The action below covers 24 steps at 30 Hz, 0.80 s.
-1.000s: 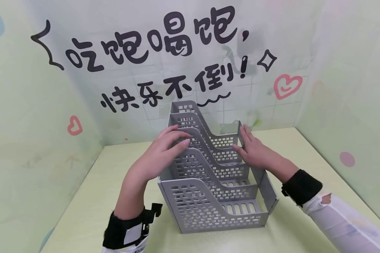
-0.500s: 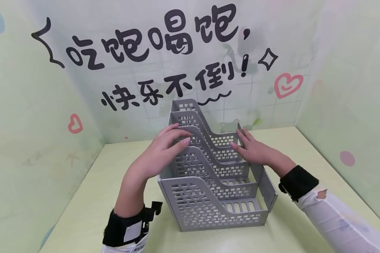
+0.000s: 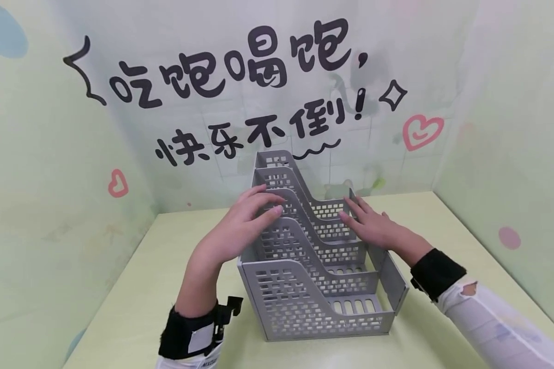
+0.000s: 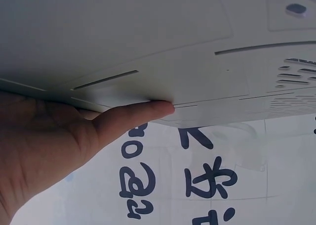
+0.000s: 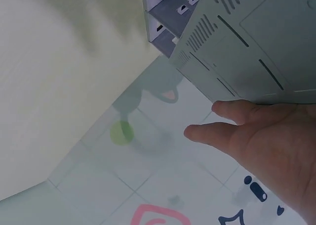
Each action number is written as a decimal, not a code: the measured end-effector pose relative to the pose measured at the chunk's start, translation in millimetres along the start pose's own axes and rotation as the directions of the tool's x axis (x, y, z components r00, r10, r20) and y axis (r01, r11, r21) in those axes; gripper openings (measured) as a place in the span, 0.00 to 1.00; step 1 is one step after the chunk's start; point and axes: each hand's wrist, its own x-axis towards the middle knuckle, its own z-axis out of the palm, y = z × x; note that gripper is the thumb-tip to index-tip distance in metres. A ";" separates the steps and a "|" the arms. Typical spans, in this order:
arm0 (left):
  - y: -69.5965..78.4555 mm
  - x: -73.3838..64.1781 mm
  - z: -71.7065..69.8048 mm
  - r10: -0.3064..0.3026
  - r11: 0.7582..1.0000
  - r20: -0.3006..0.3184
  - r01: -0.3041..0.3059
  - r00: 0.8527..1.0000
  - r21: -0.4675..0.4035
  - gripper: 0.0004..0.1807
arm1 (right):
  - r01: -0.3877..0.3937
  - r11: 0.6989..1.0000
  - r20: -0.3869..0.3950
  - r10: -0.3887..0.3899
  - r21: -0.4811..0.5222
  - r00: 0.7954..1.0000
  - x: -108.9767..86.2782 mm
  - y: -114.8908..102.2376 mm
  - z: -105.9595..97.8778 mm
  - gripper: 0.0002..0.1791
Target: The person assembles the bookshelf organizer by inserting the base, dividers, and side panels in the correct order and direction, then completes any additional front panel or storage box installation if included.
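Note:
A grey plastic file organizer [image 3: 295,318] with slotted walls and several upright dividers stands on the table in the head view. My left hand [image 3: 246,220] rests at the tall side, fingertips reaching over the top edges. In the left wrist view, that hand [image 4: 54,141] lays an extended digit along a flat panel [image 4: 148,37] with narrow slits. At the low end, my right hand [image 3: 371,225] touches the end panel with fairly straight, spread fingers. The right wrist view shows this hand [image 5: 261,141] alongside the organizer's slotted outer face [image 5: 266,42], two digits near its edge.
The pale yellow table [image 3: 166,266] runs back to a printed wall sheet [image 3: 189,25] with dark lettering and a pink heart [image 3: 422,132]. Light sheets also line both sides. Black bands [image 3: 438,273] wrap the wrists over white sleeves [image 3: 503,318].
The head view has shifted slightly, moving the whole scene a little right and down. The right hand has slid slightly toward the organizer's panel edge. The left hand keeps its place.

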 end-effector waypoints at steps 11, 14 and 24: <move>-6.0 -2.6 7.2 -0.047 0.999 0.015 0.047 0.999 0.014 0.28 | -0.055 0.997 -0.046 0.058 0.056 0.997 -18.1 -6.3 14.9 0.46; -4.6 -2.8 5.2 -0.052 0.998 0.017 0.051 0.999 0.045 0.29 | -0.059 0.998 -0.073 0.062 0.035 0.995 -21.4 -12.9 13.9 0.45; -2.1 -2.8 -1.1 -0.024 0.999 0.005 0.024 1.000 0.043 0.29 | -0.109 0.967 0.005 0.110 0.231 0.994 -43.9 -25.2 7.3 0.50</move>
